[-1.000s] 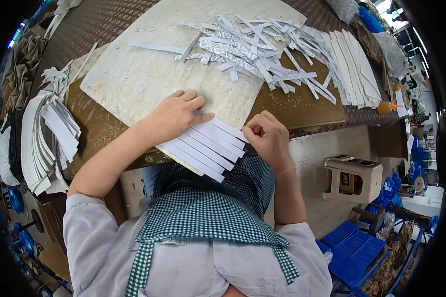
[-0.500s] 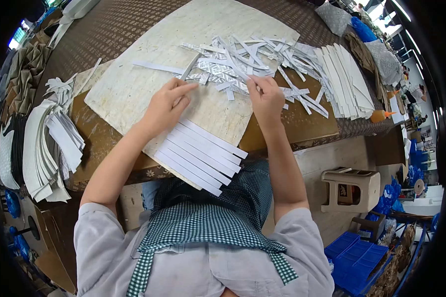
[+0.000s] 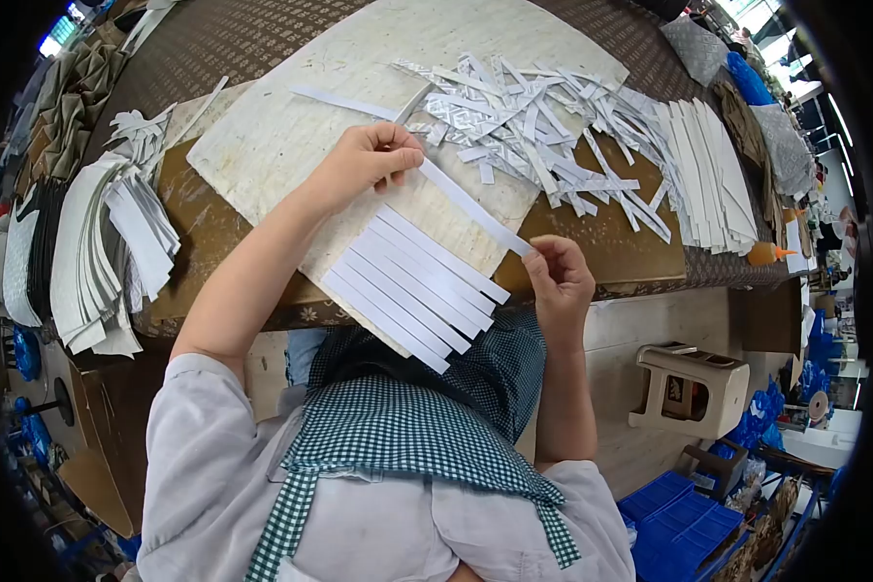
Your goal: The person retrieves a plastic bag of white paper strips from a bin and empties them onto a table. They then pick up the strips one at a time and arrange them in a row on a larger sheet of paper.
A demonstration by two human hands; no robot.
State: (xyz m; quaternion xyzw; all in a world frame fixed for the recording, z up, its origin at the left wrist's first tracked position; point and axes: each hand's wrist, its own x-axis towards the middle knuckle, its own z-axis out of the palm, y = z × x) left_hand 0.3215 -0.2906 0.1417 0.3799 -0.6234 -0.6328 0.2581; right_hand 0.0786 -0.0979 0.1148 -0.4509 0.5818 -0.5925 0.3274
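Tautly, held strip (image 3: pixel 473 207) spans both hands, above laid strips (image 3: pixel 412 281).

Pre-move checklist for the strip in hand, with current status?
1. Left hand pinching one end of the held strip: ok.
2. Right hand pinching the other end: ok.
3. Held strip drawn out straight between the hands: ok.
4. Row lying side by side, no strips crossing: ok.
5. Row's near ends fully backed by the board: not ok, they jut past its edge.
6. Adhesive on the held strip: cannot tell.
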